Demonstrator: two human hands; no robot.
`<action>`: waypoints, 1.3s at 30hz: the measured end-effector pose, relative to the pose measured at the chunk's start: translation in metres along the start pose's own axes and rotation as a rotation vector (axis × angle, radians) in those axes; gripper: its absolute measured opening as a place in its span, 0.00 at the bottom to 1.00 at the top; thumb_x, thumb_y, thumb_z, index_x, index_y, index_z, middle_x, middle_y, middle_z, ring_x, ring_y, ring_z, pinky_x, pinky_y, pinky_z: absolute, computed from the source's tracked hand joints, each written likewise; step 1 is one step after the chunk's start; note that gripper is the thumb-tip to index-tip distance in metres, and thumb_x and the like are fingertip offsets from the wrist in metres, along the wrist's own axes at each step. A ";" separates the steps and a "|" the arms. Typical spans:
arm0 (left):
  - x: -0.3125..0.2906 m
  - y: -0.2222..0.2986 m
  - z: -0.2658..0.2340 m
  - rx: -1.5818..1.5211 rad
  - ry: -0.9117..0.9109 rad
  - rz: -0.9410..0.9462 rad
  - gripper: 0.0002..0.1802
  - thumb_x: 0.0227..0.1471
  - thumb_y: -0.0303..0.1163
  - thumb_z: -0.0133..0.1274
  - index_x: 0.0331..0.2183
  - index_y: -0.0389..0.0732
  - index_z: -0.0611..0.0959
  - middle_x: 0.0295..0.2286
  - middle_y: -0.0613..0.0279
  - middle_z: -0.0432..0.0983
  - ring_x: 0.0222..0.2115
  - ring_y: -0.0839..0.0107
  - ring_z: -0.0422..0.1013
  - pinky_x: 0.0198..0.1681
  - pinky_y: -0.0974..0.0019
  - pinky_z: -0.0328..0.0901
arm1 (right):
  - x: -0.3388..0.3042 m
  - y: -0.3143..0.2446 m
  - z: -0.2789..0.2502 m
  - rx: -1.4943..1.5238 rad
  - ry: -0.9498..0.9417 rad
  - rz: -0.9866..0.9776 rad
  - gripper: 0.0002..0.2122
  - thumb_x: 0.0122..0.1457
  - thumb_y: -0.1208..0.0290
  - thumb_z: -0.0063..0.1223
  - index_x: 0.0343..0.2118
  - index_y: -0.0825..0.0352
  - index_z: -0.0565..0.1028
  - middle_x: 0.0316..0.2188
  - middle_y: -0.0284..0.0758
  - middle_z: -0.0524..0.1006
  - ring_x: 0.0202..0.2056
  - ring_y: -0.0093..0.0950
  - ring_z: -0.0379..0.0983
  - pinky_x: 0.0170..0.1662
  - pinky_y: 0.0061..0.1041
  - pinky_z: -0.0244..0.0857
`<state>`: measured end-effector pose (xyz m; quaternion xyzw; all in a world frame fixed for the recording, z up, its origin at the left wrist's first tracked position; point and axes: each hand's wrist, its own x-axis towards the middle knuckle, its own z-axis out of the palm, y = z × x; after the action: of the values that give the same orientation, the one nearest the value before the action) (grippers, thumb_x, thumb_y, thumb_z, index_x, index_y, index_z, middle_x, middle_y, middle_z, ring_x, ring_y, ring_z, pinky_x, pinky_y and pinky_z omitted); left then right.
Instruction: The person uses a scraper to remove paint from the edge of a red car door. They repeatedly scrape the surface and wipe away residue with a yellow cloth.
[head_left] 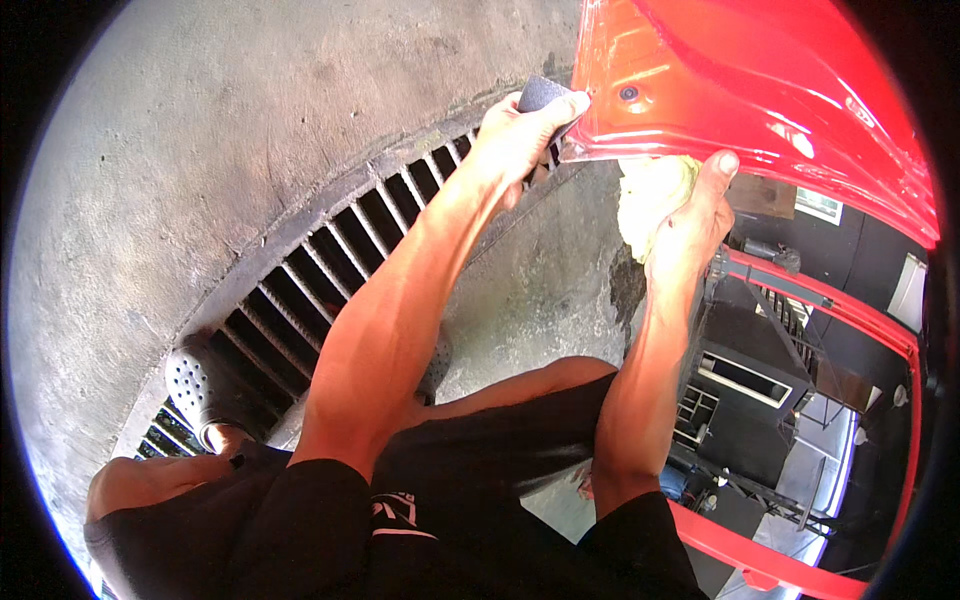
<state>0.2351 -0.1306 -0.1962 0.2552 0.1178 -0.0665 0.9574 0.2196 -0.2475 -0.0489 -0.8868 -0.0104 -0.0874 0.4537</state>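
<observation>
A glossy red car body panel (690,90) fills the upper right, its corner and lower edge toward me. My left hand (515,140) is closed on a dark grey piece of sandpaper (542,93), with the thumb at the panel's left edge. Below the panel's lower edge, my right hand (690,225) is closed around a crumpled pale yellow cloth (652,195). Its thumb rests against the panel's edge, and the other fingers are partly hidden behind the cloth. A small dark round plug or hole (628,93) shows near the panel's corner.
A slatted metal drain grate (335,255) curves through the concrete floor (220,120). My foot in a grey perforated clog (200,385) stands at the grate. At the right are a red metal frame (850,312) and dark shelving or equipment (740,360).
</observation>
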 end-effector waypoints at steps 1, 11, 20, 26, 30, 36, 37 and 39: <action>-0.007 -0.002 0.007 -0.002 0.025 -0.004 0.27 0.51 0.57 0.70 0.39 0.45 0.84 0.21 0.75 0.70 0.17 0.82 0.59 0.17 0.72 0.53 | 0.002 0.000 -0.001 0.005 -0.002 -0.013 0.39 0.71 0.33 0.35 0.22 0.69 0.77 0.14 0.37 0.74 0.11 0.24 0.68 0.14 0.24 0.61; -0.037 -0.018 0.020 -0.036 0.127 -0.119 0.29 0.53 0.57 0.68 0.41 0.39 0.84 0.22 0.71 0.72 0.15 0.78 0.62 0.16 0.68 0.56 | 0.002 0.006 -0.002 0.020 0.068 -0.049 0.37 0.68 0.31 0.42 0.28 0.69 0.79 0.16 0.34 0.76 0.14 0.22 0.71 0.16 0.23 0.62; -0.049 -0.030 0.026 -0.150 0.227 -0.163 0.22 0.54 0.52 0.67 0.39 0.44 0.84 0.21 0.70 0.71 0.18 0.76 0.66 0.20 0.63 0.61 | 0.002 0.006 -0.007 0.040 0.003 -0.047 0.37 0.71 0.36 0.42 0.46 0.77 0.77 0.28 0.43 0.82 0.18 0.26 0.77 0.20 0.26 0.71; -0.017 -0.021 0.016 -0.007 0.189 0.019 0.21 0.54 0.48 0.67 0.37 0.40 0.85 0.30 0.64 0.81 0.27 0.72 0.72 0.26 0.59 0.65 | 0.003 0.006 -0.010 0.051 -0.012 -0.014 0.37 0.70 0.35 0.42 0.43 0.76 0.78 0.23 0.40 0.80 0.17 0.25 0.75 0.19 0.24 0.68; -0.012 -0.011 0.008 -0.004 0.139 -0.052 0.21 0.56 0.50 0.66 0.36 0.42 0.83 0.26 0.69 0.75 0.25 0.76 0.66 0.24 0.61 0.61 | 0.007 0.006 -0.005 0.033 -0.004 -0.052 0.38 0.70 0.35 0.41 0.47 0.78 0.77 0.24 0.42 0.81 0.18 0.28 0.76 0.20 0.25 0.71; -0.045 -0.029 0.029 -0.091 0.228 0.015 0.24 0.56 0.55 0.66 0.37 0.45 0.80 0.23 0.73 0.68 0.19 0.79 0.60 0.21 0.68 0.58 | 0.003 0.003 0.006 0.061 0.094 -0.047 0.38 0.68 0.31 0.42 0.29 0.70 0.81 0.15 0.32 0.76 0.15 0.20 0.71 0.17 0.22 0.61; -0.043 -0.027 0.026 -0.090 0.236 0.022 0.24 0.56 0.55 0.66 0.37 0.45 0.79 0.23 0.73 0.67 0.19 0.80 0.60 0.21 0.68 0.58 | -0.001 0.002 0.004 0.038 0.110 -0.035 0.38 0.68 0.31 0.42 0.29 0.70 0.81 0.15 0.31 0.75 0.14 0.20 0.71 0.17 0.22 0.61; -0.033 -0.021 0.009 -0.110 0.185 -0.066 0.22 0.58 0.50 0.66 0.42 0.41 0.83 0.30 0.69 0.76 0.30 0.75 0.68 0.27 0.62 0.64 | -0.002 0.004 -0.001 0.067 0.008 -0.026 0.36 0.68 0.31 0.43 0.25 0.67 0.79 0.14 0.31 0.74 0.13 0.20 0.70 0.16 0.22 0.60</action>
<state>0.2008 -0.1513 -0.1896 0.2034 0.2175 -0.0679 0.9522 0.2176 -0.2511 -0.0521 -0.8706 -0.0229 -0.0965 0.4819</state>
